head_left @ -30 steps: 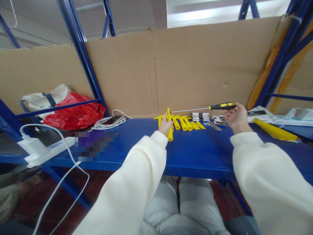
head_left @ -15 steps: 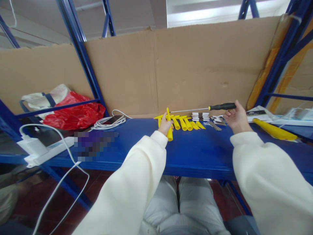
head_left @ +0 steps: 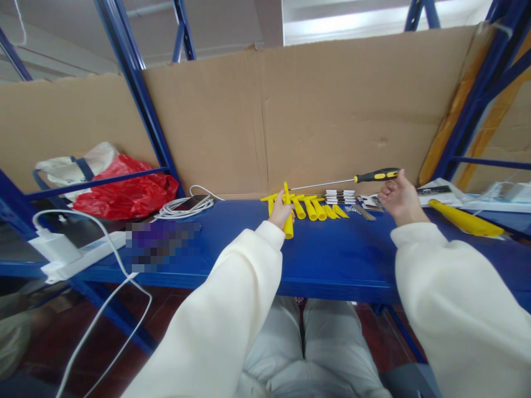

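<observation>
My left hand (head_left: 281,212) is closed around the handle of a yellow plastic scraper (head_left: 289,227), held upright over the blue shelf. My right hand (head_left: 398,197) pinches the end of the black-and-yellow handle of a long screwdriver (head_left: 375,175). The screwdriver lies nearly level, its thin shaft reaching left to the head of the held scraper; the exact contact at its tip is too small to make out. Behind and right of my left hand, several more yellow scrapers (head_left: 310,210) lie in a row. Small pointed yellow pieces (head_left: 340,211) lie beside them.
Stacked white-and-black packets (head_left: 340,197) and a grey metal strip (head_left: 364,213) lie between my hands. A long yellow object (head_left: 467,219) rests at the right. On the left are a phone (head_left: 194,202), coiled white cable (head_left: 178,213), red plastic bag (head_left: 124,188) and power strip (head_left: 89,256). Cardboard (head_left: 332,110) stands behind.
The screwdriver handle has turned about its axis, so its yellow patches now face me. My right fingers have shifted slightly; my left hand and the scraper stay in place.
</observation>
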`<state>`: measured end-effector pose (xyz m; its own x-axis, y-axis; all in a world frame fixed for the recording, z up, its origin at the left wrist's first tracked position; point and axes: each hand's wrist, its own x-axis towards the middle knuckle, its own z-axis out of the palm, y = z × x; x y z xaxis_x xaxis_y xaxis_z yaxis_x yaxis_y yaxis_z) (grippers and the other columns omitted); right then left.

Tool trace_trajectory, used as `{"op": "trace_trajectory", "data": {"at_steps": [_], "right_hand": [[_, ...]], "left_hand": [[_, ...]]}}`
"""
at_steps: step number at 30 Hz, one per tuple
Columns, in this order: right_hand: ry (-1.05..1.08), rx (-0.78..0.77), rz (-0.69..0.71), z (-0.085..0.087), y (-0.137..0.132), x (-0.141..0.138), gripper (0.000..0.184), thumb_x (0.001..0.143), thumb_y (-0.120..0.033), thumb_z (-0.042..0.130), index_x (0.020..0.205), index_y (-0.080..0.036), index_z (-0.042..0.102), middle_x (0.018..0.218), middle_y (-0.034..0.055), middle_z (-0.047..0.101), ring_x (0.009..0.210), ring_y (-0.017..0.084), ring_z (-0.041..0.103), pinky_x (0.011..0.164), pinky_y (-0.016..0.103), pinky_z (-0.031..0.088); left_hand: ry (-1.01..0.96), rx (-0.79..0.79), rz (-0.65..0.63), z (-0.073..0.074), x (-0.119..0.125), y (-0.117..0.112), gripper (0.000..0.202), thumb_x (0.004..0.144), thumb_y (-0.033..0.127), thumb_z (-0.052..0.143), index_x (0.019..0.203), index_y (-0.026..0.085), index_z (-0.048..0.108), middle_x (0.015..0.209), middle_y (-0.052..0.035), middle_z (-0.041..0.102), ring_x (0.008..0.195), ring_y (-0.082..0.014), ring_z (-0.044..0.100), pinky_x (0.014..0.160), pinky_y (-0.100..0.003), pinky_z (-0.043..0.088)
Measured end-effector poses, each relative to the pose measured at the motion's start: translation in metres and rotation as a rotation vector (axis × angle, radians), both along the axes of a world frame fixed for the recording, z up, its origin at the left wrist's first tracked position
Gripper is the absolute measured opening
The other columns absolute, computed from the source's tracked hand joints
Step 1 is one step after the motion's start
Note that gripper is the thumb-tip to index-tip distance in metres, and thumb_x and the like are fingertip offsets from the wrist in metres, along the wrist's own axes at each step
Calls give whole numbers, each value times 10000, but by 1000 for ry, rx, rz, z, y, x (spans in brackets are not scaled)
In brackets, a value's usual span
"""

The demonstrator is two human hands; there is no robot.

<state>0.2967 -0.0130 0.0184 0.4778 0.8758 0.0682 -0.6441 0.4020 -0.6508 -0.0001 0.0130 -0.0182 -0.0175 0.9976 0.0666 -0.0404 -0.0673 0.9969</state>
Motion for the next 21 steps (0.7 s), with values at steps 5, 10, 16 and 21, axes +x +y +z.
{"op": "trace_trajectory", "data": {"at_steps": [5, 10, 16, 21], "right_hand": [[1, -2, -9, 1, -3, -1, 422, 1092, -308, 560, 726, -246, 358, 538, -60, 332, 429, 112, 309, 367, 227, 319], [22, -1, 6, 2, -7, -4, 395, 1060, -287, 527, 722, -257, 324, 518, -66, 279, 426, 119, 267, 357, 227, 279], [44, -11, -1, 3, -7, -5, 437, 1053, -237, 530, 698, -238, 275, 472, -73, 204, 371, 107, 260, 331, 204, 269], [55, -1, 13, 1, -3, 0, 495, 1081, -326, 628, 719, -245, 299, 478, -75, 347, 377, 106, 361, 330, 214, 333]], "left_hand": [[17, 2, 12, -3, -1, 4, 914, 917, 64, 625, 1746, 343, 358, 956, -29, 680, 491, -91, 503, 486, -233, 469], [20, 3, 4, -3, -1, 5, 926, 916, 60, 606, 1751, 358, 339, 950, -19, 672, 490, -90, 502, 483, -224, 467], [13, 15, 3, -2, -1, 4, 877, 939, 111, 670, 1732, 346, 377, 920, -10, 651, 484, -82, 492, 465, -214, 451], [-2, 8, 13, -1, 0, 2, 892, 930, 83, 640, 1738, 324, 352, 907, -8, 647, 469, -79, 478, 449, -207, 434]]}}
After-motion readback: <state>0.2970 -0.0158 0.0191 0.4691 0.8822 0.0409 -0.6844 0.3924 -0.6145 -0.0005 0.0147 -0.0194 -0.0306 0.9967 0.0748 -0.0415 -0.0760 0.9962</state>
